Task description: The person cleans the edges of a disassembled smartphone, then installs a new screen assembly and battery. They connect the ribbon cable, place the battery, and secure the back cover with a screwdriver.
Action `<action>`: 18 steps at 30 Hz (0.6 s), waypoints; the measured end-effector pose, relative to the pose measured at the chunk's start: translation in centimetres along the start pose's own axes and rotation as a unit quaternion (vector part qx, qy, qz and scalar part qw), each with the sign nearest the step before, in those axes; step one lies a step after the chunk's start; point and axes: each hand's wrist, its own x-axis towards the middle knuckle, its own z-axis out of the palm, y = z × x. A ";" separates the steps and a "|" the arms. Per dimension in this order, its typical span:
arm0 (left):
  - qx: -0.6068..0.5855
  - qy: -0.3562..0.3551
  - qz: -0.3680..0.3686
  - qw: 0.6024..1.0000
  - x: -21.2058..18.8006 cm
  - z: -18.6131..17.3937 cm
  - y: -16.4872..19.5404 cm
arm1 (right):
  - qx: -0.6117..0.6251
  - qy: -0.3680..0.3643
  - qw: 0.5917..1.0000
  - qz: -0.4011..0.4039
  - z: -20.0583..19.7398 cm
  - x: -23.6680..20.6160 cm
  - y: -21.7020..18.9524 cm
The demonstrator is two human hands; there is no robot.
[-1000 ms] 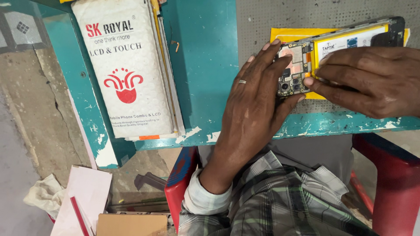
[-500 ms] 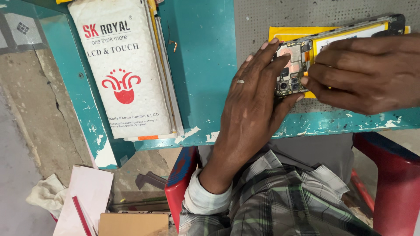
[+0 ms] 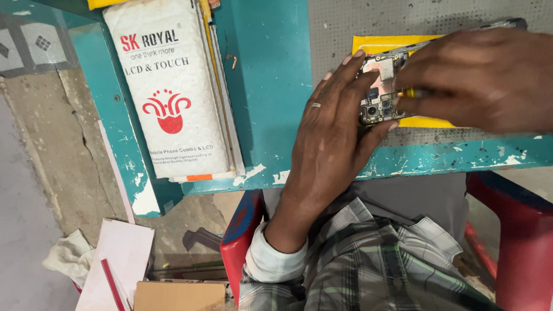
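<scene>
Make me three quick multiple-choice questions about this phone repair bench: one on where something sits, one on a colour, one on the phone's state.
1. Where does the white padded envelope lie?
A. on the floor
B. on the bench, on the left hand's outer side
C. under the phone

2. What colour is the bench top?
A. teal
B. red
C. black

3. How is the phone?
A. back cover on
B. still boxed
C. opened, circuit board bare

Answers: 1 B, it rests on the bench; 2 A, chipped teal paint; 3 C, board and camera modules show between the left and right hand.
</scene>
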 end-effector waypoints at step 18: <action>0.191 0.009 0.100 0.976 -0.5 1.7 2.0 | -0.042 0.097 0.959 0.263 -1.1 -4.2 -4.0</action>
